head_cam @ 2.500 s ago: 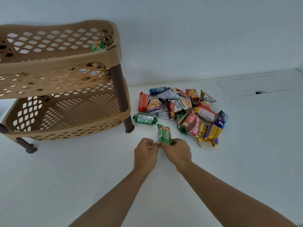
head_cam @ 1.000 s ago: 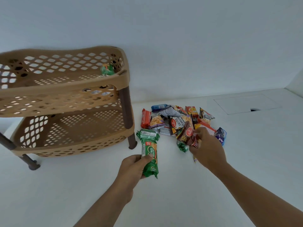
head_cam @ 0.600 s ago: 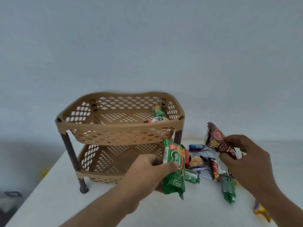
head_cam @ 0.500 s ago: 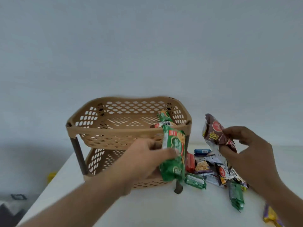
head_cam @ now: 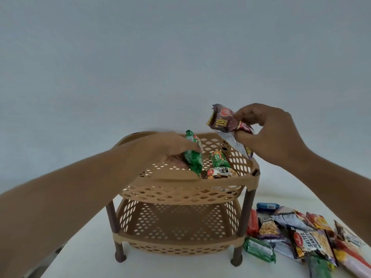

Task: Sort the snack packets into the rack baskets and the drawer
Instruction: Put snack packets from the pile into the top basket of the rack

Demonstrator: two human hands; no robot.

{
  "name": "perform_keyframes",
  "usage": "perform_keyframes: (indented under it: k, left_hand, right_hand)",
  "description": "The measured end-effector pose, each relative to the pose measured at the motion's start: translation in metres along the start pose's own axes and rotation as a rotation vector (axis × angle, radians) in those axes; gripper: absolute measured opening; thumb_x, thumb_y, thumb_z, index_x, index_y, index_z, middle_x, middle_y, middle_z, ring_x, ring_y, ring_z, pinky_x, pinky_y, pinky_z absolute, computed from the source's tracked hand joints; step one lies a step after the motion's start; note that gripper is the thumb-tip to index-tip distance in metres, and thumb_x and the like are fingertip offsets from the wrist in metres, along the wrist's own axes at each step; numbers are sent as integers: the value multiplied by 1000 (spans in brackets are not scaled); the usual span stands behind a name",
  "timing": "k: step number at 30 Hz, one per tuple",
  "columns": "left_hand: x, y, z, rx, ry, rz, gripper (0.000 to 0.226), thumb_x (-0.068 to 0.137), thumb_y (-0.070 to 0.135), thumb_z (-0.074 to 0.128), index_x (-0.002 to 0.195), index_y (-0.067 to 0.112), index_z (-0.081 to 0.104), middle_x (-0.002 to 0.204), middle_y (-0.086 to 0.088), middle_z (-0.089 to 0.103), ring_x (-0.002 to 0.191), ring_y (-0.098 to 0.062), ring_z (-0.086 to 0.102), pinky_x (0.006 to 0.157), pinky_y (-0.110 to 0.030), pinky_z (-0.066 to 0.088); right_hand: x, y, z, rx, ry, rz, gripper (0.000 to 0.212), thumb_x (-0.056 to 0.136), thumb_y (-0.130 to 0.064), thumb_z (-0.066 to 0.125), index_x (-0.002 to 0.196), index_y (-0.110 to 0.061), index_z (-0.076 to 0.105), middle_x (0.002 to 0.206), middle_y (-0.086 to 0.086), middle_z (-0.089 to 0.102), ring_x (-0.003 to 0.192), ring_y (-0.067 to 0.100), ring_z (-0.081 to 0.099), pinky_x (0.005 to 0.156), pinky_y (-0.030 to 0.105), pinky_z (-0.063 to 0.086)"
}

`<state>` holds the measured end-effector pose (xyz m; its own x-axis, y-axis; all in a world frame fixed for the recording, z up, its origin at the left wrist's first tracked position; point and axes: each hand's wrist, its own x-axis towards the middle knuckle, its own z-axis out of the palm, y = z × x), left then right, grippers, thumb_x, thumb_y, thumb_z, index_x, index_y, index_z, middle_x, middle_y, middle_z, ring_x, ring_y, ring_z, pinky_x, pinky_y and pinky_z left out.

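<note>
A tan two-tier rack stands on the white table, its top basket (head_cam: pixel 180 180) holding a green packet (head_cam: pixel 218 159) and a peanut packet (head_cam: pixel 219 173). My left hand (head_cam: pixel 166 151) reaches over the top basket's rim, shut on a green snack packet (head_cam: pixel 192 154) held inside the basket. My right hand (head_cam: pixel 269 135) hovers above the basket's right corner, shut on a brown snack packet (head_cam: pixel 224 122). The lower basket (head_cam: pixel 176 240) looks bare. A pile of loose packets (head_cam: pixel 301 233) lies on the table right of the rack.
A green packet (head_cam: pixel 259 249) lies by the rack's front right leg (head_cam: pixel 236 257). The white table (head_cam: pixel 160 267) runs forward to the frame's bottom edge. A plain grey wall fills the background. No drawer shows in this view.
My left hand carried the green packet up from the table into the top basket. My right hand lifted the brown packet off the pile to above the basket's right corner. The view dropped lower.
</note>
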<state>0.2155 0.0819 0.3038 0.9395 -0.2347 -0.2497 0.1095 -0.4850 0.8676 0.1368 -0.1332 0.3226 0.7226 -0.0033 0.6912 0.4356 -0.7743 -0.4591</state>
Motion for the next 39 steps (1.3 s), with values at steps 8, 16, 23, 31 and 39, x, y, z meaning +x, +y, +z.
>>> perform_keyframes:
  k: [8, 16, 23, 31, 39]
  left_hand:
    - [47, -25, 21, 129, -51, -231, 45, 81, 27, 78, 112, 3, 56, 96, -17, 70, 61, -19, 72, 51, -24, 59]
    - [65, -39, 24, 115, -275, -389, 51, 90, 23, 69, 128, 1, 43, 107, -18, 64, 65, -25, 72, 58, -34, 61]
    - [70, -41, 7, 375, -195, -308, 41, 81, 39, 76, 101, 5, 64, 98, -12, 72, 78, -23, 72, 73, -33, 60]
    - [72, -48, 2, 282, -256, -288, 41, 82, 28, 76, 107, -1, 61, 104, -16, 72, 88, -24, 72, 77, -34, 58]
    - [75, -46, 0, 274, -305, -251, 34, 85, 22, 73, 109, 0, 63, 100, -17, 73, 93, -27, 71, 79, -36, 58]
  right_hand:
    - [34, 30, 52, -14, -142, -10, 27, 70, -36, 76, 96, -38, 68, 82, -18, 69, 80, -5, 65, 72, 22, 51]
    - [64, 52, 101, -87, -336, 15, 32, 71, -32, 79, 101, -30, 70, 96, -3, 73, 85, 11, 66, 79, 34, 55]
    - [77, 57, 142, -255, -497, -47, 32, 74, -30, 75, 105, -30, 67, 107, -4, 67, 100, 17, 60, 84, 39, 53]
    - [76, 71, 175, -549, -726, -103, 54, 76, -40, 75, 124, -27, 55, 122, -2, 61, 107, 20, 55, 80, 33, 46]
    - [92, 70, 164, -367, -877, -16, 44, 92, -42, 60, 126, -13, 63, 125, 4, 64, 112, 18, 58, 94, 31, 45]
